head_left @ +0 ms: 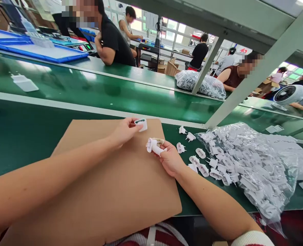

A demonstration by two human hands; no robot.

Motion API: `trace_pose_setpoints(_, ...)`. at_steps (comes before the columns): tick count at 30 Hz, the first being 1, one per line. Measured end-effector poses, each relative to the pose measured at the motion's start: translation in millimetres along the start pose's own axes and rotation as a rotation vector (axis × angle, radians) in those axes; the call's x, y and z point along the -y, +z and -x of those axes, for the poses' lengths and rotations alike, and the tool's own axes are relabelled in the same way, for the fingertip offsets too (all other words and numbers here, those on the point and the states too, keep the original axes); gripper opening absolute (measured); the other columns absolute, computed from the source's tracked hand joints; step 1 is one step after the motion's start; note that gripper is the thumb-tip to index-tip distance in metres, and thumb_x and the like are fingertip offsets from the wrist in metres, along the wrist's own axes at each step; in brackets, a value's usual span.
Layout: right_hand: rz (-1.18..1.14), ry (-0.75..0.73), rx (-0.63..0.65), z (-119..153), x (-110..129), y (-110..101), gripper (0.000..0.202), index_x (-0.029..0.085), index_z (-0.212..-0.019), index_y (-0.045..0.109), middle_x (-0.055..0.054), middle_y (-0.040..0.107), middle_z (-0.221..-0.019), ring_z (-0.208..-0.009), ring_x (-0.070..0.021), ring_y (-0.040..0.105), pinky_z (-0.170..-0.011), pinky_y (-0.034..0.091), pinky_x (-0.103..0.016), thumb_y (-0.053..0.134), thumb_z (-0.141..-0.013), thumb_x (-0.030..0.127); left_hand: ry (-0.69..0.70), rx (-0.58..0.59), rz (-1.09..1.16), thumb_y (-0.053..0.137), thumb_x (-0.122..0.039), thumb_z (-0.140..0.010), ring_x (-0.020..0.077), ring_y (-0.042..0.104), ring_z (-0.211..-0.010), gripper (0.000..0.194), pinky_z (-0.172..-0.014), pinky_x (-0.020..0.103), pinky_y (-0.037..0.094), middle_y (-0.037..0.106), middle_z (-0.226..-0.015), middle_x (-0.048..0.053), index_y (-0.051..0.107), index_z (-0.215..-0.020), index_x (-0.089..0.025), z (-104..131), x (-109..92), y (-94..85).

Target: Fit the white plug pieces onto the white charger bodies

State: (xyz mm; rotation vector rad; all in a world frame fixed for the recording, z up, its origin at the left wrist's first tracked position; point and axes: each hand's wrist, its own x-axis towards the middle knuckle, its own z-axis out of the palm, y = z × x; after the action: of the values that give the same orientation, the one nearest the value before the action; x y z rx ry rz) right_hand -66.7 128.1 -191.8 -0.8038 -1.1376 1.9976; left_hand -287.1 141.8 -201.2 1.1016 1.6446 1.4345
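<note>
My left hand point(126, 132) is closed on a small white charger housing point(142, 125), its open end facing up with something dark green inside. A little lower and to the right, my right hand point(173, 160) pinches a white plug head point(149, 145) at its fingertips; pale coverings wrap the thumb and a finger. Both hands are above a brown cardboard sheet point(110, 191), and the two parts are apart. Beside my right hand, several loose white plug heads point(181, 148) with pins lie on the green table point(20, 136).
An open clear bag point(254, 167) heaped with white plug heads spreads at the right. A slanted metal post point(243, 75) rises behind it. Beyond a pale rail runs a green conveyor belt point(97, 92) carrying a white housing point(25, 83). Blue trays point(61, 60) and several people are farther back.
</note>
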Motion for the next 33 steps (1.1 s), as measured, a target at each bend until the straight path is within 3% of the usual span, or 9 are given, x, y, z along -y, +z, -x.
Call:
trace_pose_setpoints(4, 0.018, 0.017, -0.037, -1, 5, 0, 0.044, 0.023, -0.097, 0.078, 0.001, 0.075, -0.090, -0.071, -0.0092, 0.060, -0.063, 0.042, -0.022, 0.095, -0.058, 0.035, 0.059, 0.248, -0.063, 0.081, -0.063, -0.072, 0.0283, 0.071, -0.101, 0.059, -0.096, 0.044, 0.057, 0.077, -0.113, 0.008, 0.071, -0.113, -0.022, 43, 6, -3.7)
trace_pose_setpoints(8, 0.129, -0.034, -0.095, -3, 12, -1, 0.048, 0.025, -0.101, 0.076, 0.001, 0.075, -0.093, -0.067, -0.0106, 0.061, -0.066, 0.050, -0.026, 0.093, -0.059, 0.037, 0.180, 0.486, -0.182, 0.075, -0.059, -0.082, 0.0288, 0.071, -0.103, 0.047, -0.093, 0.044, 0.059, 0.076, -0.114, 0.007, 0.072, -0.115, -0.025, 57, 6, -5.1)
trace_pose_setpoints(12, 0.277, -0.199, -0.164, -6, 19, -3, 0.037, 0.024, -0.097, 0.072, -0.002, 0.076, -0.097, -0.088, -0.0178, 0.069, -0.089, 0.058, -0.036, 0.087, -0.067, 0.040, 0.270, 0.479, -0.242, 0.078, -0.057, -0.078, 0.0306, 0.070, -0.108, 0.050, -0.096, 0.045, 0.058, 0.074, -0.120, 0.008, 0.073, -0.118, -0.028, 55, 6, -7.6)
trace_pose_setpoints(15, 0.447, -0.307, -0.167, -6, 22, -5, 0.024, 0.023, -0.091, 0.071, -0.004, 0.076, -0.094, -0.087, -0.0186, 0.069, -0.087, 0.057, -0.037, 0.082, -0.075, 0.036, 0.373, 0.525, -0.309, 0.073, -0.056, -0.086, 0.0274, 0.069, -0.097, 0.035, -0.091, 0.042, 0.057, 0.076, -0.104, 0.006, 0.076, -0.104, -0.026, 52, 5, -8.7)
trace_pose_setpoints(18, 0.636, -0.464, -0.176, -2, 24, -4, 0.030, 0.025, -0.110, 0.070, -0.006, 0.076, -0.114, -0.096, -0.0185, 0.069, -0.091, 0.057, -0.037, 0.078, -0.082, 0.029, 0.461, 0.552, -0.322, 0.071, -0.054, -0.090, 0.0266, 0.069, -0.099, 0.031, -0.095, 0.041, 0.054, 0.076, -0.104, 0.004, 0.076, -0.104, -0.027, 52, 4, -9.8)
trace_pose_setpoints(21, 0.781, -0.526, -0.195, 4, 24, -3, 0.038, 0.027, -0.122, 0.066, -0.006, 0.075, -0.122, -0.100, -0.0184, 0.070, -0.093, 0.057, -0.036, 0.076, -0.086, 0.028, 0.429, 0.507, -0.312, 0.078, -0.059, -0.082, 0.0297, 0.067, -0.110, 0.048, -0.100, 0.044, 0.054, 0.073, -0.118, 0.006, 0.072, -0.118, -0.029, 56, 4, -10.6)
trace_pose_setpoints(25, 0.885, -0.427, -0.217, 9, 22, -5, 0.025, 0.025, -0.111, 0.069, -0.005, 0.077, -0.110, -0.098, -0.0193, 0.073, -0.093, 0.058, -0.036, 0.075, -0.087, 0.031, 0.371, 0.404, -0.338, 0.088, -0.070, -0.063, 0.0332, 0.063, -0.114, 0.074, -0.100, 0.047, 0.055, 0.067, -0.125, 0.008, 0.066, -0.119, -0.027, 60, 6, -9.5)
trace_pose_setpoints(30, 0.676, -0.157, -0.107, 10, 22, -2, 0.038, 0.023, -0.111, 0.066, -0.005, 0.076, -0.108, -0.083, -0.0167, 0.074, -0.070, 0.056, -0.028, 0.081, -0.078, 0.035, 0.415, 0.470, -0.343, 0.080, -0.063, -0.077, 0.0302, 0.065, -0.106, 0.046, -0.093, 0.042, 0.056, 0.073, -0.107, 0.006, 0.072, -0.105, -0.028, 57, 6, -9.9)
trace_pose_setpoints(33, 0.636, -0.077, -0.061, 13, 26, 3, 0.041, 0.023, -0.105, 0.066, -0.003, 0.076, -0.102, -0.078, -0.0155, 0.071, -0.059, 0.051, -0.024, 0.086, -0.072, 0.037, 0.366, 0.574, -0.273, 0.076, -0.052, -0.084, 0.0272, 0.070, -0.105, 0.044, -0.091, 0.037, 0.060, 0.076, -0.112, 0.005, 0.073, -0.121, -0.029, 55, 9, -15.2)
